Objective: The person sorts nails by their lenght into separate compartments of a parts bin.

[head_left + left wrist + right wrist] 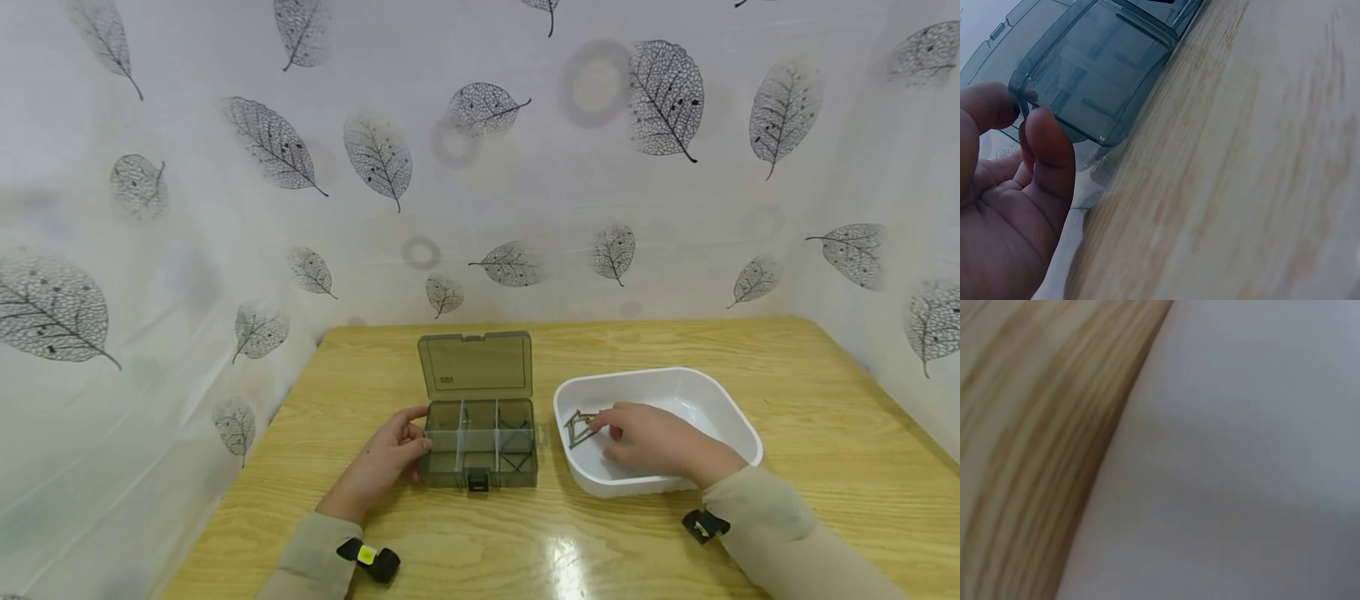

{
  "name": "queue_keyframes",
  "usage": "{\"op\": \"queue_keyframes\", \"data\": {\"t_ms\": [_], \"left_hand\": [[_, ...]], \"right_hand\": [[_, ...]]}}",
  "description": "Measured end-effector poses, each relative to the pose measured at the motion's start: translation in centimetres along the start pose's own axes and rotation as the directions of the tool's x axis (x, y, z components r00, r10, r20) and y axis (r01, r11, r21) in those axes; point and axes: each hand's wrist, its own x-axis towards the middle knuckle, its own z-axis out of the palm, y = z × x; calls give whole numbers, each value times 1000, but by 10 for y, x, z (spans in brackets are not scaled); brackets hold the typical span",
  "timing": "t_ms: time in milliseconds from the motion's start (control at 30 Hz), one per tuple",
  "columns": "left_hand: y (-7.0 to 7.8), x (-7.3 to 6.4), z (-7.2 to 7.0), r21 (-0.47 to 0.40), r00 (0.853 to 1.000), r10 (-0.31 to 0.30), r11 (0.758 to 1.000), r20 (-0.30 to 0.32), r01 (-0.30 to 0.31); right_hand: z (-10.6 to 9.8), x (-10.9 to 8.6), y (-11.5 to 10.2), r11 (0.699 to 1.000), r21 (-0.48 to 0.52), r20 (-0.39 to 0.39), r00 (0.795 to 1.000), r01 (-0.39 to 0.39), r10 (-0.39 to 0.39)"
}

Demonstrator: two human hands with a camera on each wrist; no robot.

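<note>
A smoky see-through compartment box (442, 457) stands on the table with its lid (480, 367) raised at the back. My left hand (390, 454) holds the box's left side; in the left wrist view, thumb (1050, 140) and forefinger pinch its edge. Several long thin screws lie crossed in the right-hand compartments, and a small piece sits in the back middle one. Inside the white tray (697, 396), my right hand (648, 437) reaches down to a small pile of brownish screws (576, 427) at the left end. Its forefinger touches them, with the thumb side apart below.
The wooden table (465, 550) carries the box on the left and the tray on the right, with a narrow gap between them. A leaf-printed sheet (525, 183) hangs behind and along the sides. In the right wrist view, the tray's wall (1222, 456) fills most of the picture.
</note>
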Motion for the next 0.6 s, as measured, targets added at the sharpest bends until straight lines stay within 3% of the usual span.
{"op": "queue_keyframes", "data": {"t_ms": [600], "left_hand": [[-1,0,0,-16,1000,-5,1000,12,6]], "right_hand": [[6,2,13,996,67,54,996,63,-66]]}}
